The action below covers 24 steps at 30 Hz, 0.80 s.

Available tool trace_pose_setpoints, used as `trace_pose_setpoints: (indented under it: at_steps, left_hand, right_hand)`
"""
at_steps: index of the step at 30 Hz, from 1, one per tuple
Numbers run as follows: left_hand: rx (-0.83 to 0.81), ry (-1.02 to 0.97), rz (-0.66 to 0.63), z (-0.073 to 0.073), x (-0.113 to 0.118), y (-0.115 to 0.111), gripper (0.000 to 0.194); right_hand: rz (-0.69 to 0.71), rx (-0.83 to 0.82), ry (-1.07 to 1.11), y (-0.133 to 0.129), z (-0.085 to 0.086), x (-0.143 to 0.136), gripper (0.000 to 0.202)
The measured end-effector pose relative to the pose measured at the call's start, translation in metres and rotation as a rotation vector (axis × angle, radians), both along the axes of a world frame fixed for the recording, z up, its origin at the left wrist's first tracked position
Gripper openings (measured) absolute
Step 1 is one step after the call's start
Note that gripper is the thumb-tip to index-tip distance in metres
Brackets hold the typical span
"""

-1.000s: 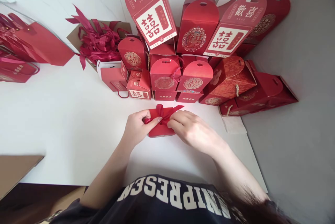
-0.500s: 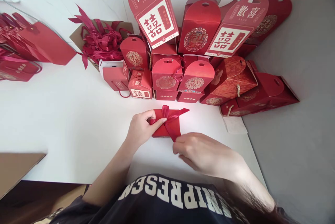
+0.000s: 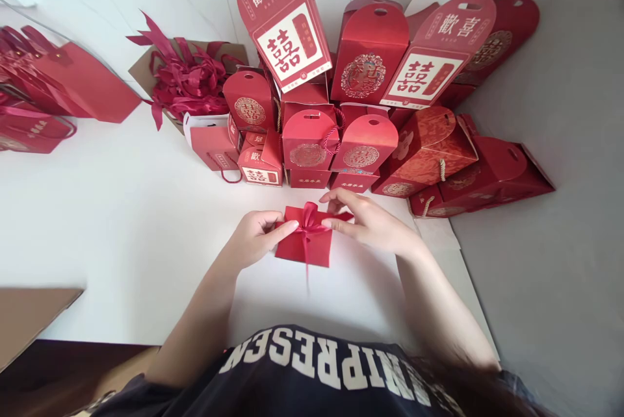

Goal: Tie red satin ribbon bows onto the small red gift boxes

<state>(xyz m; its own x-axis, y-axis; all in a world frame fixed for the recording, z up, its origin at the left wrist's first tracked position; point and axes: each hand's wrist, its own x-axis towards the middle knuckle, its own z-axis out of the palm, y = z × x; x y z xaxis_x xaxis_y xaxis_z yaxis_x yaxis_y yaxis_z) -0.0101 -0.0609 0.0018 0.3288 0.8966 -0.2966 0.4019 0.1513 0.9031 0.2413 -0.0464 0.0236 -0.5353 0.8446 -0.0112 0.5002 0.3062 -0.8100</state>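
A small red box (image 3: 316,251) lies on the white table, a dark pink ribbon (image 3: 309,217) tied around it with a loop on top and one tail hanging over the near edge. My left hand (image 3: 253,235) pinches the ribbon and the box's left side, its thumb near the knot. On the right, my right hand (image 3: 368,219) has its thumb on the ribbon right of the knot, its index finger raised above the box's far right corner. Another ribbon end shows between those fingers.
Stacked red gift boxes (image 3: 312,138) stand just beyond the hands. A cardboard box (image 3: 141,69) of ribbons is behind left, red bags (image 3: 92,82) at far left. A grey wall (image 3: 546,261) borders the right, and a cardboard flap (image 3: 39,313) lies at lower left.
My right hand has let go of the near ribbon tail and moved up to the ribbon's right side. The box has turned and shifted slightly toward me; the tail now hangs straight down.
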Motion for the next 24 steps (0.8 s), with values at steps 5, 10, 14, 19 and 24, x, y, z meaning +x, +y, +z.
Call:
trace_pose_setpoints:
  at_steps: [5,10,14,19,24]
  left_hand:
    - [0.092,0.047,0.057,-0.003,-0.001,0.002,0.046]
    - [0.174,0.101,0.042,0.0,0.005,0.0,0.046]
    - [0.195,0.144,0.003,0.002,0.009,-0.003,0.047]
    - [0.207,0.213,-0.039,0.002,0.008,-0.004,0.053]
    - [0.204,0.211,-0.086,0.003,0.007,-0.003,0.05]
  right_hand:
    - [0.06,-0.08,0.005,-0.006,0.009,0.007,0.012]
    - [0.13,-0.116,-0.076,-0.009,0.012,0.009,0.005]
    - [0.267,-0.215,-0.105,-0.009,0.014,0.015,0.003]
    - [0.253,-0.312,-0.031,0.0,0.013,0.023,0.02]
    - [0.039,-0.176,0.16,0.012,-0.003,0.011,0.029]
